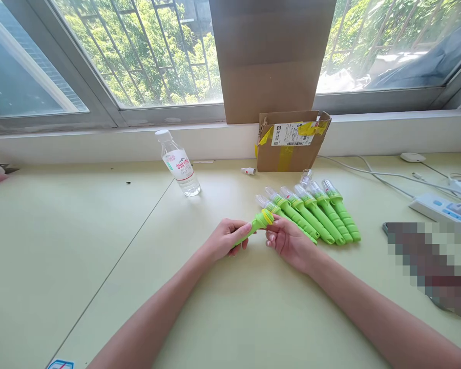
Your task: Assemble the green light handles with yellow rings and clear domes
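Note:
My left hand (230, 238) is wrapped around a green plastic torch-like handle (258, 223), which tilts up toward the right. A yellow ring (268, 217) circles its wider end, and no clear cap shows on it. At that end, the thumb and index finger of my right hand (288, 241) close on the rim, while its other fingers curl loosely. Just beyond my right hand lies a row of several similar green handles (311, 215) with clear domed caps. A loose clear cap (306, 177) rests behind the row.
A water bottle (181, 166) stands at the back left. Against the wall sits an open cardboard box (288, 148), with a small white tube (248, 171) beside it. White cables (369, 171) and a power strip (441, 207) occupy the right, near a pixelated object (430, 266).

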The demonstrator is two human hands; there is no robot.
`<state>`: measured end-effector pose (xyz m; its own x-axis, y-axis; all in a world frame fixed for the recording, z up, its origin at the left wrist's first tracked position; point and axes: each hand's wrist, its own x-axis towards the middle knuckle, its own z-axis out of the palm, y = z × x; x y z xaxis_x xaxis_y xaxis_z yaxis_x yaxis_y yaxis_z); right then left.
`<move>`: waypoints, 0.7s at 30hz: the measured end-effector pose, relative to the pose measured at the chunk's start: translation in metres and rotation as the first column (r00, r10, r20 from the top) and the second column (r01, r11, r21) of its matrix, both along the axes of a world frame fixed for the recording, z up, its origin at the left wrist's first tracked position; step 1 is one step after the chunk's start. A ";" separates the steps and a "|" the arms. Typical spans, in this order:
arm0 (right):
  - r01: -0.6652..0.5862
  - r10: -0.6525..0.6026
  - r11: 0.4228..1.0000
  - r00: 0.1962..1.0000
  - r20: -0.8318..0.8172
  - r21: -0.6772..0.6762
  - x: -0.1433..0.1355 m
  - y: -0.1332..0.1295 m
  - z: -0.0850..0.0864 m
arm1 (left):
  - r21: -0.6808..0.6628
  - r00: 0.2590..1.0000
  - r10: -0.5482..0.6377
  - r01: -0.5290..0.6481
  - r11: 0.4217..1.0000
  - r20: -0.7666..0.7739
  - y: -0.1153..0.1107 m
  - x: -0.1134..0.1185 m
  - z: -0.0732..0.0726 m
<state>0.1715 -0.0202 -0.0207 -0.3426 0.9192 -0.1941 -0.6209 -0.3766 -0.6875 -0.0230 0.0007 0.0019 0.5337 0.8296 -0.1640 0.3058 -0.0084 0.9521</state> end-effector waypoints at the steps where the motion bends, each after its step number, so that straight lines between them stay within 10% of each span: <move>1: 0.001 -0.001 1.000 1.000 -0.003 0.002 0.000 0.000 0.000 | -0.007 1.000 -0.001 0.001 1.000 0.001 0.000 0.000 0.000; 21: -0.010 0.010 1.000 1.000 -0.008 0.013 -0.001 0.000 -0.001 | -0.115 0.999 -0.014 0.018 0.993 0.038 0.002 -0.003 0.001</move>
